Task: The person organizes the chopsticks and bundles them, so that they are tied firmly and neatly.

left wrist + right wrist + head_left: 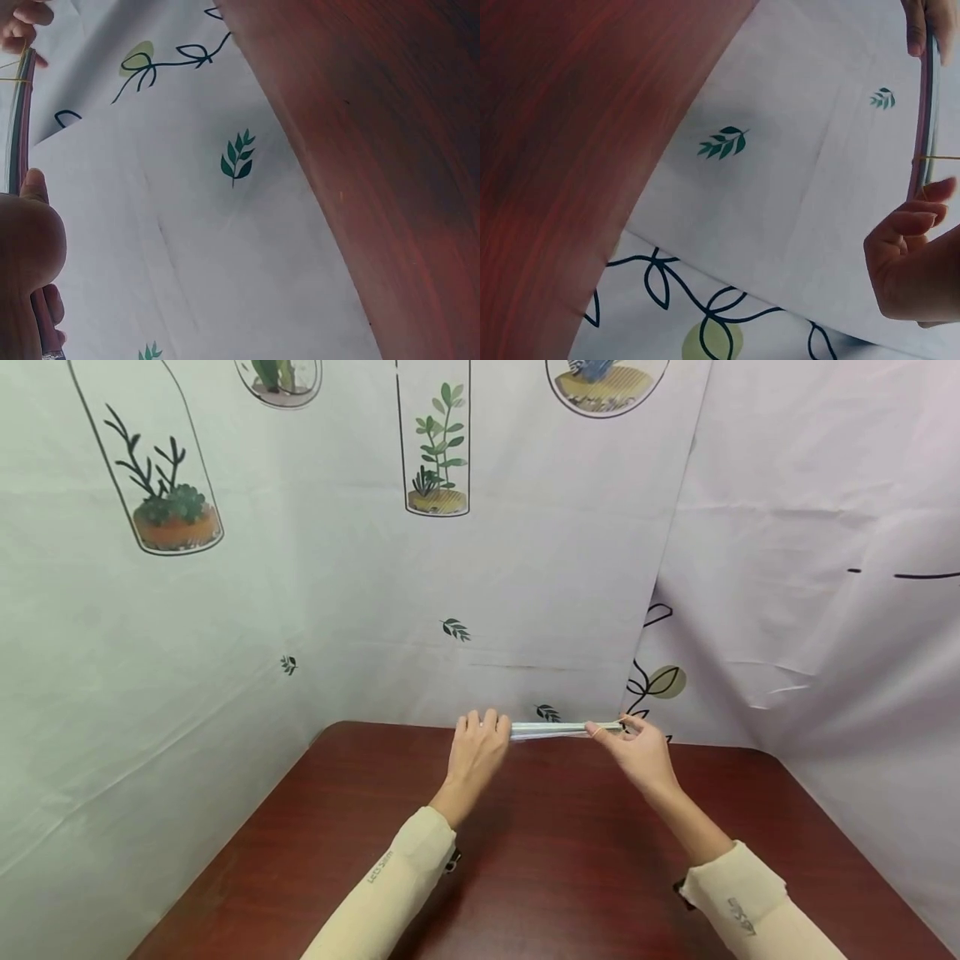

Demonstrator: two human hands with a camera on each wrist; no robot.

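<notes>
My left hand grips a slim bundle of pencils from above, fingers curled round its left part. The bundle is held level above the far side of the table. In the left wrist view the pencils show green, pale and maroon sides, with a silvery end below the hand. A thin yellow rubber band crosses the bundle near its right end. With thumb and fingers hooked in the band, my right hand pulls it taut at that end.
A dark red wooden table lies under both arms. Pale fabric printed with plants hangs right behind its far edge, and more fabric closes off the left side. Both sleeves are cream, with small dark devices at the wrists.
</notes>
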